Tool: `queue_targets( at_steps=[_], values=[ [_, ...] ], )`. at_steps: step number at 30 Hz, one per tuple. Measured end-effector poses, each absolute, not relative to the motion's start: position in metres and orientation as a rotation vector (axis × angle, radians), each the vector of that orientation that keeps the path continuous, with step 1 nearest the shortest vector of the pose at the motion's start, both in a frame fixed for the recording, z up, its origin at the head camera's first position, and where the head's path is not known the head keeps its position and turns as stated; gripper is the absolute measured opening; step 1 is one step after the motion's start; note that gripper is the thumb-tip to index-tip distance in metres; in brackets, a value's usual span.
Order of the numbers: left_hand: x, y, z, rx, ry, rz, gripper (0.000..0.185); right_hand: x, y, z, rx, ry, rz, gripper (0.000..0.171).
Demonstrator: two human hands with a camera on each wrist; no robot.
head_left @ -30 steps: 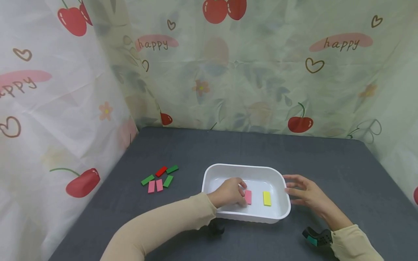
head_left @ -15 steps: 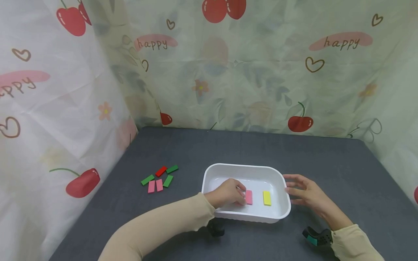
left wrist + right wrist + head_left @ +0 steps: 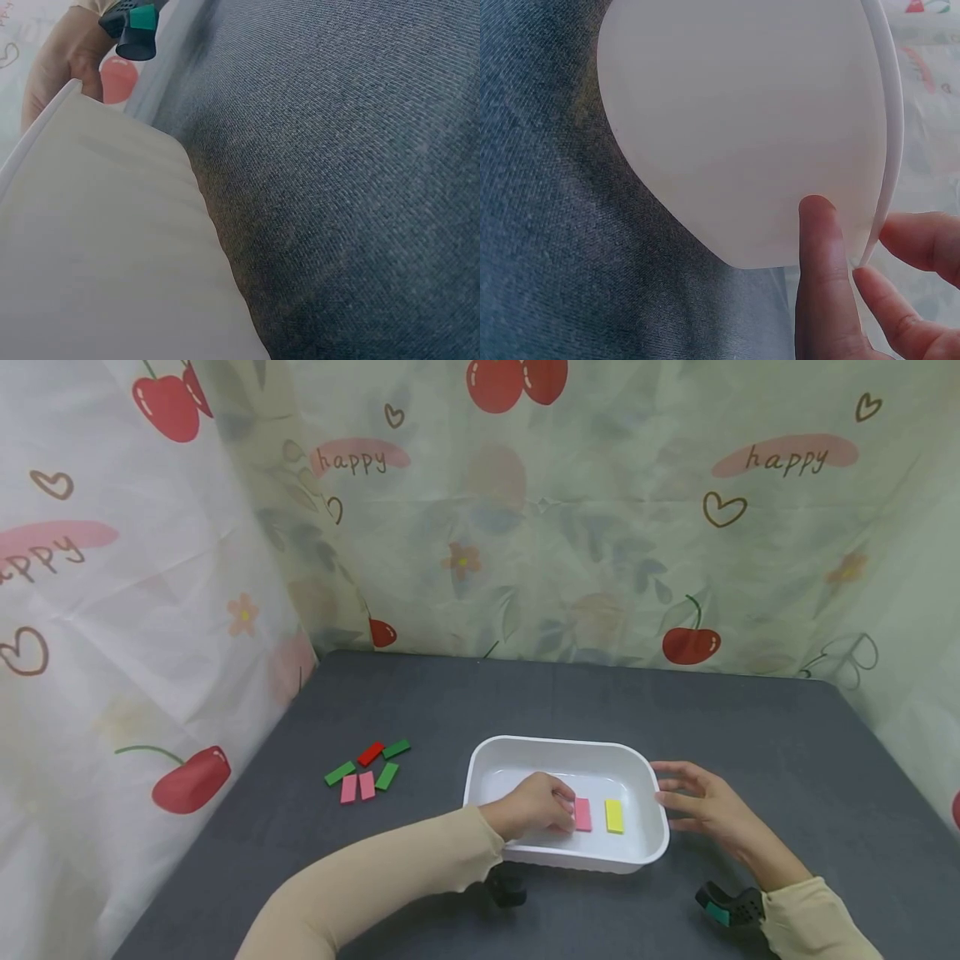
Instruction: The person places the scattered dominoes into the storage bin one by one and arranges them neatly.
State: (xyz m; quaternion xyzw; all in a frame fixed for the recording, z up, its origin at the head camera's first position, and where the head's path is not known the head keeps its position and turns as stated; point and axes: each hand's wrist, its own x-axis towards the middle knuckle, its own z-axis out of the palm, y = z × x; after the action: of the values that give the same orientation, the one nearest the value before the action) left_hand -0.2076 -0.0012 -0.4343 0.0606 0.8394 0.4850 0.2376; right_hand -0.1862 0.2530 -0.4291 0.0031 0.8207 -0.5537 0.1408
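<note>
Steadying the white tray (image 3: 525, 745) at its right end with the right hand (image 3: 701, 806): thumb flat on the outer wall, fingers spread and loose by the rim, gripping nothing. Reaching into the tray with the left hand (image 3: 536, 803), fingers curled together, tips clamped on the left edge of the pink block (image 3: 582, 814). Has slid that block a little to the right in the last second, hand and all. Now lies flat on the tray floor, just beside the yellow block (image 3: 613, 816), with only a thin gap between, both pointing the same way. Before, sat farther apart. Looks like lining the two up side by side, and looks nearly done. No change at the right hand or the tray. Farther off to the left, on the gray surface (image 3: 750, 718), six more small blocks (image 3: 367, 768) in green, red and pink, well apart from the tray and not moved. Behind it all, a cherry curtain (image 3: 525, 527).
</note>
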Motion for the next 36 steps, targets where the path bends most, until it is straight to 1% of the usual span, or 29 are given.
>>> queue_targets(
  at_steps=[22, 36],
  values=[
    [-0.2095, 0.0054, -0.438, 0.207, 2.244, 1.366, 0.037, -0.1875, 0.2541, -0.4316, 0.013, 2.363, -1.601, 0.069],
    [-0.2087, 0.0078, -0.4362, 0.185, 2.223, 1.352, 0.037, -0.1871, 0.2543, -0.4315, 0.011, 2.356, -1.607, 0.068]
  ],
)
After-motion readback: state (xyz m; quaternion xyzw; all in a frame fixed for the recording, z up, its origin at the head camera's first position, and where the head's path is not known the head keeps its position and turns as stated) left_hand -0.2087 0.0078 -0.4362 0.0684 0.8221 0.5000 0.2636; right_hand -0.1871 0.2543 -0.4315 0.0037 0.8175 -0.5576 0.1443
